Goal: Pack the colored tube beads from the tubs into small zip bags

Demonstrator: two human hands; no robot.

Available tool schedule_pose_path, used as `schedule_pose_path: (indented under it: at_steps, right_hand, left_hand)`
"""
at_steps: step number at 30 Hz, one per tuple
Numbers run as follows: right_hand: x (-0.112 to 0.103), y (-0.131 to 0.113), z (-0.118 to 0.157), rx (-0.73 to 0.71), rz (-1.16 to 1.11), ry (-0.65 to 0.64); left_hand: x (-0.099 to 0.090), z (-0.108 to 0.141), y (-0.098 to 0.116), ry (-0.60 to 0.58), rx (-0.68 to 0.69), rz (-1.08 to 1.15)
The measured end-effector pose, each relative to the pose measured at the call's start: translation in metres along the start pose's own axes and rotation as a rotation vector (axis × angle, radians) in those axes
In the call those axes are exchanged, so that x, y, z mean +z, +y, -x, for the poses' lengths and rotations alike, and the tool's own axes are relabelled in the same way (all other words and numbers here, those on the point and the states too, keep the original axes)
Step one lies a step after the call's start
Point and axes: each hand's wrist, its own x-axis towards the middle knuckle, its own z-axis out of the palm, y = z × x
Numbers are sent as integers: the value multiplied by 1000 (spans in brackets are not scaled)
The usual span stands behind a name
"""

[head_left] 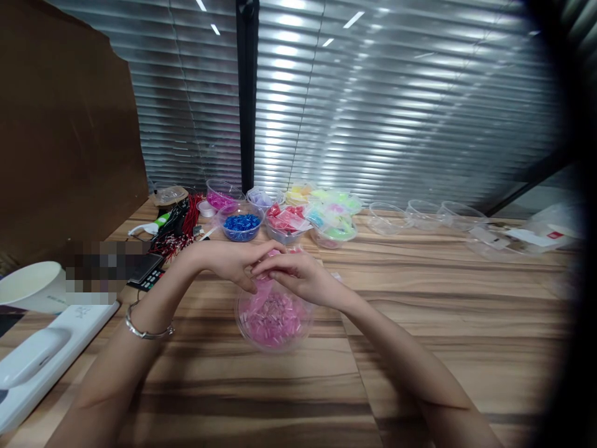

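Note:
A pink plastic bag [263, 291] hangs between my hands, its lower end dipping over a clear round bowl [240, 322]. My left hand [233, 262] grips the bag from the left, the fingers bent over its top. From the right, my right hand [301, 277] closes on the same upper part, its fingers touching or overlapping those of the left. Small shiny pink tube-like pieces [273, 320] fill much of the bowl, which stands on the table below. My fingers hide the top of the bag.
Behind my hands are bowls of blue pieces [241, 225], red packets [285, 218] and green packets [339, 227]. Clear bowls [389, 218] line the back right. Red and black wires [184, 224], a white cup [35, 286] and a long white device [51, 354] lie left.

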Motion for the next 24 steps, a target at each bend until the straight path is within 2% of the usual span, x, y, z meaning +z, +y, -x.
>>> schedule_pose_path:
  at_steps: [5,10,14,19,21,24]
  right_hand:
    - [0,3,1,45,-48,-16]
    - [-1,-3,2,100,119,-40]
    - [-6,-9,6,113,255,-218]
    - [-2,-6,18,24,329,-569]
    - [4,-3,21,45,391,-626]
    - [10,-3,22,48,497,-637]
  left_hand:
    - [1,-1,-4,-6,-7,-23]
    - [2,-2,-2,-25,-17,46]
    - [3,-3,-2,-37,-64,23]
    - [4,-1,-5,-50,-61,19]
    - [4,-1,-5,-23,-27,16]
    - [4,-1,-4,-3,-6,6]
